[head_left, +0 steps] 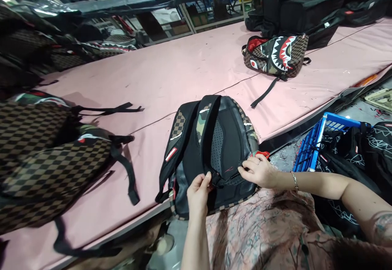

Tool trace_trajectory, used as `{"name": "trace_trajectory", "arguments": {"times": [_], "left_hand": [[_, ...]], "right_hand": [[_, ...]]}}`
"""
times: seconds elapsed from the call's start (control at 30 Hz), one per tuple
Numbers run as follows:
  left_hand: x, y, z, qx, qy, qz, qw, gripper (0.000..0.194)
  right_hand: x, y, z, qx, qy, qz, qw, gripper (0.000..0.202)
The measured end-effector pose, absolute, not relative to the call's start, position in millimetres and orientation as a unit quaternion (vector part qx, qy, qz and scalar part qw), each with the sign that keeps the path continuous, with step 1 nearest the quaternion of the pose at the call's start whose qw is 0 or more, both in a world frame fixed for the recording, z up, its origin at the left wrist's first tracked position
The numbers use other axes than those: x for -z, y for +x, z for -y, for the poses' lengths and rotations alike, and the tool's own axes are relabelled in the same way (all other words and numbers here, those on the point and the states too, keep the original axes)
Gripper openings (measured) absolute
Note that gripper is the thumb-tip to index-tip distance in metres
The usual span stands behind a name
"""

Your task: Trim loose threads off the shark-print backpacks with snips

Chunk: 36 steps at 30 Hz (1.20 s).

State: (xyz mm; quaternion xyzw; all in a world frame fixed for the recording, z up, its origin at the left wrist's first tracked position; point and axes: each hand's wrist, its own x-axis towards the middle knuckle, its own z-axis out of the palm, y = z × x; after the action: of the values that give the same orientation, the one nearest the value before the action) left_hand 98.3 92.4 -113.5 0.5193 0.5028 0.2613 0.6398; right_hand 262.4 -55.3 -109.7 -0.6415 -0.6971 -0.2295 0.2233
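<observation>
A backpack [190, 164] with black padded back, camouflage and brown check trim lies back side up in front of me, its lower end at the table edge. My left hand [198, 190] is closed in a pinch on the black shoulder strap [208, 139] near its lower end, where dark webbing bunches up. On the bag's right side, my right hand [257, 171] is closed around red-handled scissors [263, 154]. Only the red handle shows clearly; the blades are hard to make out against the black fabric. A small red thread-like mark lies on the back panel between my hands.
The pink-covered table [171, 78] runs across the view. Check-patterned backpacks [55, 156] lie at left, and a shark-mouth backpack [277, 56] lies farther back. Black bags [306, 13] are piled at the back right. A blue crate [315, 139] with black bags stands at right.
</observation>
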Motion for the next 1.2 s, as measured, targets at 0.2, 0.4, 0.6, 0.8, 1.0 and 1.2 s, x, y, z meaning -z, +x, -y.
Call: {"name": "trace_trajectory", "arguments": {"times": [0.2, 0.4, 0.6, 0.8, 1.0, 1.2], "left_hand": [[115.0, 96.9, -94.4, -0.258, 0.512, -0.504, 0.646, 0.044], [105.9, 100.0, -87.4, -0.274, 0.517, -0.502, 0.637, 0.041], [86.8, 108.1, -69.3, -0.312, 0.478, -0.49, 0.659, 0.04], [78.7, 111.1, -59.9, -0.316, 0.478, -0.462, 0.677, 0.038], [83.6, 99.7, -50.2, -0.35, 0.593, -0.452, 0.568, 0.026], [82.8, 84.6, 1.7, -0.436, 0.86, -0.18, 0.197, 0.038]], "right_hand": [[113.4, 261.4, 50.4, 0.159, -0.67, 0.68, 0.253, 0.017], [106.9, 271.4, 58.7, -0.134, -0.725, 0.518, 0.434, 0.019], [113.5, 263.9, 86.0, -0.224, -0.738, 0.555, 0.311, 0.022], [101.3, 259.2, 79.7, -0.197, -0.771, 0.519, 0.311, 0.028], [59.7, 262.8, 74.7, -0.481, -0.543, 0.625, 0.288, 0.03], [57.2, 244.5, 52.2, -0.639, -0.485, 0.308, 0.512, 0.042]]}}
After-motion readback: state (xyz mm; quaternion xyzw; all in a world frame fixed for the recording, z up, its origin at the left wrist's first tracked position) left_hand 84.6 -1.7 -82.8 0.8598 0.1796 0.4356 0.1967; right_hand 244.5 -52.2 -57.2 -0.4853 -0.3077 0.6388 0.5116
